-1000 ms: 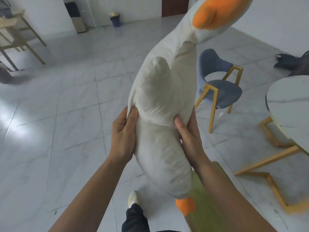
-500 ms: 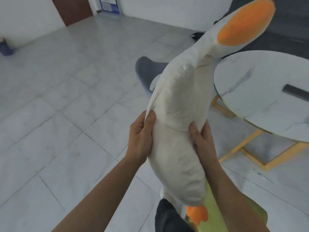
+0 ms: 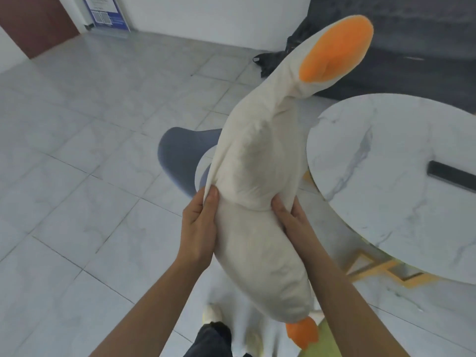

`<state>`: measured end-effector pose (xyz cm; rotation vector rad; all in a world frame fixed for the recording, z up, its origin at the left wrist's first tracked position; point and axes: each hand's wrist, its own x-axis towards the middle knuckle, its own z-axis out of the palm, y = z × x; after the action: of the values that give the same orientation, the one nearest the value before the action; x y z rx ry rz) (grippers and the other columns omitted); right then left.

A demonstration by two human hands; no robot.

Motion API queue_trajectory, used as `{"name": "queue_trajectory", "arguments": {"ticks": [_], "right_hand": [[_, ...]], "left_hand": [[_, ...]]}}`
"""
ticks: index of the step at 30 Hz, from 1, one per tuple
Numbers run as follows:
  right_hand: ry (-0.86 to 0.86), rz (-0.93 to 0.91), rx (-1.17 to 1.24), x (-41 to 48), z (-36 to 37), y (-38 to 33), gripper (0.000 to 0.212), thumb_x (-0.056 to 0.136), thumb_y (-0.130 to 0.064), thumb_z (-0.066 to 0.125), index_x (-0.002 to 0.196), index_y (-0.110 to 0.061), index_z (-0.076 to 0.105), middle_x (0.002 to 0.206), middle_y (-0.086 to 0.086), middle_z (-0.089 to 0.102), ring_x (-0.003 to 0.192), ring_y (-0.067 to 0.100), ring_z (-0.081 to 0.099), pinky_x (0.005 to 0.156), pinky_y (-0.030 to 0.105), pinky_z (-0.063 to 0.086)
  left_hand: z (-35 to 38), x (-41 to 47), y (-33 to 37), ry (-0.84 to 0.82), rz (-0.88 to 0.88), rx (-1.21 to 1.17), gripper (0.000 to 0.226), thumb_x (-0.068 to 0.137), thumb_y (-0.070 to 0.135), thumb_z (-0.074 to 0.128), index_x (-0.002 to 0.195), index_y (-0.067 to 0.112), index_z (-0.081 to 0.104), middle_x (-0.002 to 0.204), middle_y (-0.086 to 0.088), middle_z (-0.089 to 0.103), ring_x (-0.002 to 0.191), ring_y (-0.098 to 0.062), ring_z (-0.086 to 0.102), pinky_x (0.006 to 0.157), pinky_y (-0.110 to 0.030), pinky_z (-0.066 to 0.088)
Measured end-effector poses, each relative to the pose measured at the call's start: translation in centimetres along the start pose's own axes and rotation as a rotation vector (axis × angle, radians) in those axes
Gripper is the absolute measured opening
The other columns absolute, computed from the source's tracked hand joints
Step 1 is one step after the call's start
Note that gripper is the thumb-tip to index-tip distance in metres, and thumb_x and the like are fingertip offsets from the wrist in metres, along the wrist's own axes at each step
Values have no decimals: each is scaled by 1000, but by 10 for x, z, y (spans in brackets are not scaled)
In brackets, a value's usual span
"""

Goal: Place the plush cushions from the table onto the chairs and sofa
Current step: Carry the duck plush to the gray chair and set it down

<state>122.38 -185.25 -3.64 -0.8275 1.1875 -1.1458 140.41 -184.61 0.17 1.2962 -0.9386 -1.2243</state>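
The white goose plush (image 3: 257,228) is held up in the air, out in front of the body, and gripped at its middle from both sides. A fold of its fabric is pinched by the left hand (image 3: 198,228), with the thumb on the front and the fingers curled close together. The right hand (image 3: 293,222) is wrapped round the opposite side, thumb pressed into the stuffing.

The plush is tilted, orange beak (image 3: 334,50) up top right, orange foot (image 3: 302,333) dangling at the bottom. A grey-blue chair (image 3: 180,155) is mostly hidden behind it, and a round marble table (image 3: 399,189) is seen just to the right. A dark sofa (image 3: 412,47) is seen beyond that.

The grip hasn't been changed since a second ago. The chair was in full view to the right back then, and it's now covered by the plush.
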Motion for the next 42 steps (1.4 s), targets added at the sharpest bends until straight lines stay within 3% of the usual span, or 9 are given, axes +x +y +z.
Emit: {"name": "queue_trajectory", "arguments": {"ticks": [3, 6, 12, 16, 20, 25, 29, 34, 42], "right_hand": [[15, 29, -19, 61, 2, -7, 52, 87, -43, 76, 136, -33, 62, 125, -11, 75, 115, 12, 72, 97, 37, 56], [58, 34, -58, 127, 9, -9, 39, 91, -29, 76, 129, -26, 67, 119, -4, 78, 112, 18, 74, 98, 42, 57], [57, -9, -274, 257, 33, 1, 36, 92, -20, 77, 126, -21, 69, 113, -7, 79, 104, 9, 74, 87, 26, 59], [-32, 60, -487, 319, 32, 21, 58, 89, -30, 81, 143, -25, 60, 130, -8, 72, 114, 3, 68, 90, 13, 55], [-172, 119, -580, 374, 28, 53, 70, 87, -24, 83, 148, -36, 52, 155, -11, 52, 140, 7, 51, 112, 16, 43], [-409, 181, -697, 454, 22, 127, 77, 92, -31, 78, 154, -44, 36, 166, -20, 29, 154, 6, 29, 122, 21, 27], [-559, 203, -872, 500, 20, 220, 77, 100, -41, 64, 163, -31, 21, 174, -6, 12, 154, 10, 24, 108, -2, 15], [-816, 322, -1004, 536, 18, 323, 102, 94, -55, 66, 165, -35, -4, 174, 0, -16, 160, 24, 12, 126, 45, 26], [-746, 259, -982, 524, 22, 355, 103, 93, -62, 61, 163, -36, -9, 173, 4, -17, 157, 44, 14, 124, 58, 26]], "left_hand": [[0, 62, -7, -19, -36, -22, 36, 102, 34, 57, 105, -1, 66, 102, -7, 69, 99, -17, 64, 91, -36, 52], [-10, 133, -13, -69, -8, 27, 26, 97, 26, 66, 119, 12, 67, 116, 5, 72, 109, -9, 67, 91, -27, 54], [-35, 277, -12, -139, -51, 140, 83, 88, 59, 56, 159, 36, 21, 131, 51, 44, 132, 16, 43, 102, -18, 43], [-29, 345, -23, -76, -219, 121, 110, 74, 72, 71, 160, 42, 9, 159, 25, 29, 142, 6, 35, 114, -26, 36], [-33, 392, -72, 198, -458, 188, 51, 76, 31, 89, 117, 22, 61, 119, 5, 71, 114, -19, 67, 103, -46, 53], [-36, 423, -161, 349, -549, 325, 30, 88, 14, 75, 101, 31, 55, 105, 8, 67, 96, -9, 64, 98, -47, 54], [-46, 441, -240, 465, -537, 456, 34, 89, 12, 69, 109, 29, 49, 113, -2, 66, 98, -14, 61, 94, -40, 53], [-57, 452, -330, 529, -692, 584, 47, 89, 31, 72, 127, 20, 46, 127, -1, 59, 115, -25, 56, 100, -42, 46], [-57, 445, -347, 507, -620, 769, 70, 94, 39, 68, 148, 10, 35, 150, -8, 45, 139, -30, 42, 112, -44, 37]]}}
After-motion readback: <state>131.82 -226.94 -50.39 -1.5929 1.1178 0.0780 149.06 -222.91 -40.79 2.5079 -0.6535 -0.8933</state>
